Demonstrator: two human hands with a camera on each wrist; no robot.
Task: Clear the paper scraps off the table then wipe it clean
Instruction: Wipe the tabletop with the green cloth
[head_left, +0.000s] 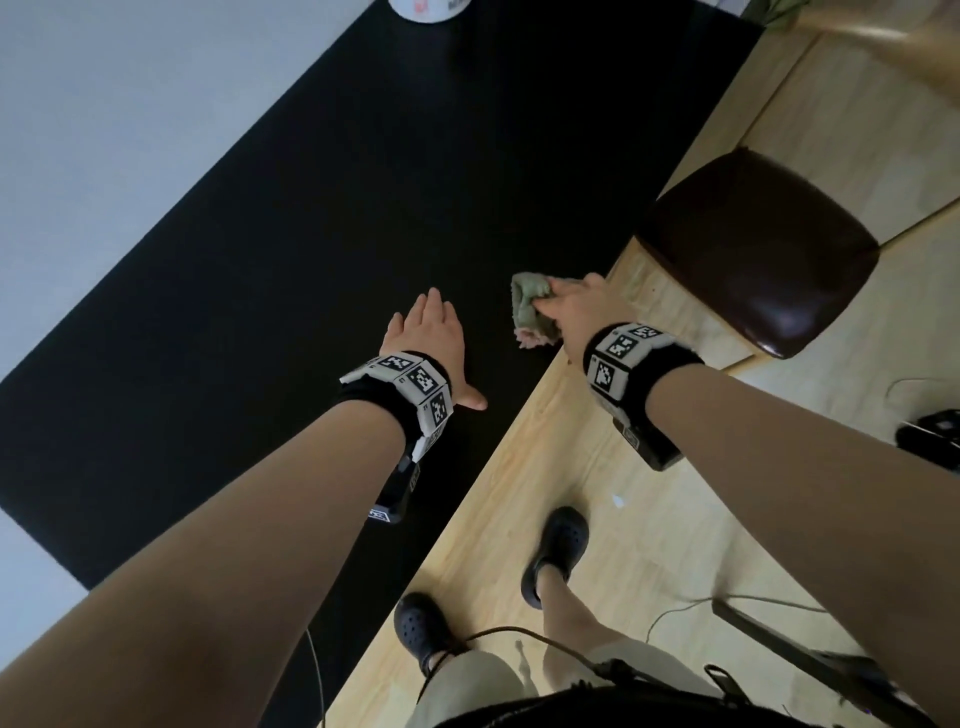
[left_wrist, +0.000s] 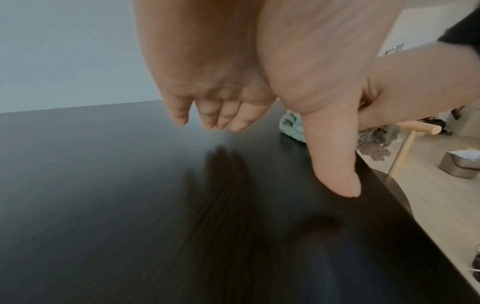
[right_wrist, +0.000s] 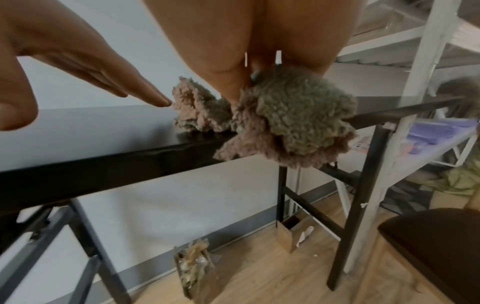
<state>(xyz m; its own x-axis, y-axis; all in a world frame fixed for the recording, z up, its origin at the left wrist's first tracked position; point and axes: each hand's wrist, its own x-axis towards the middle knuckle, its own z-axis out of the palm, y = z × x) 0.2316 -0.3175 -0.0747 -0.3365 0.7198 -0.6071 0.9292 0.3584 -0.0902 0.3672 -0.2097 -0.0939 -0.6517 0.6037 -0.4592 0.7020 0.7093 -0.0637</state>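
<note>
At the right edge of the black bench (head_left: 322, 218), the right hand (head_left: 574, 306) is clamped on a bunched green-and-pink cloth (head_left: 530, 312), part of it overhanging the edge. The left hand (head_left: 428, 332), fingers straight and spread, hovers just above the bench nearby, holding nothing.

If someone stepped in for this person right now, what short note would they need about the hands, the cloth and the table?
Left hand: open, fingers straight, flat just above the black table top; touching or not, I cannot tell.
Right hand: grips the fluffy green and pink cleaning cloth, bunched at the table's near edge and partly hanging over it.
Done: no paper scraps show on the visible table top.
Left: wipe the surface, probably starting from this edge. A white round object sits at the far end.
</note>
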